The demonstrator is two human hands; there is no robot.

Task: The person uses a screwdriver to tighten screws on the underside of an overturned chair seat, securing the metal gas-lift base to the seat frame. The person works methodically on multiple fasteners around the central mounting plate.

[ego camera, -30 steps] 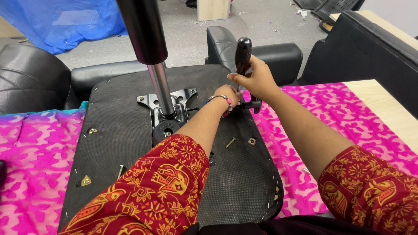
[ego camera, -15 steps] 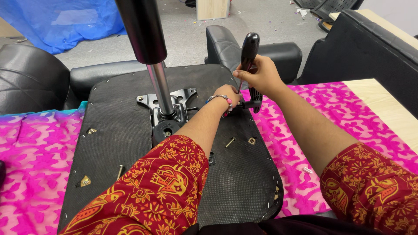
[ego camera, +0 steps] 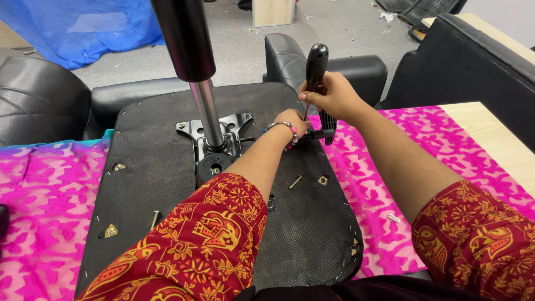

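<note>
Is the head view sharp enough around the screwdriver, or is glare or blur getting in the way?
Head view: evenly lit and sharp, with the screwdriver in the right hand crisp; a bright glare streak runs down the metal post; soft shadow falls under the left hand; the sleeves at the bottom edge look slightly soft.

The screwdriver (ego camera: pixel 316 66) handle is glossy black plastic, smooth. The column (ego camera: pixel 186 39) beside it is smooth metal, dark and polished above, bright chrome lower down. At the column's foot, the plate (ego camera: pixel 237 122) is black painted metal with a dull sheen. The seat base (ego camera: pixel 161 167) under the plate is matt black fabric, rough and fuzzy, stapled at the rim. Bolts (ego camera: pixel 295 181) on it are dull brass-toned metal. The cloth (ego camera: pixel 44 195) around the base is pink patterned fabric. The armrests (ego camera: pixel 356 69) behind look like smooth black leatherette.
</note>
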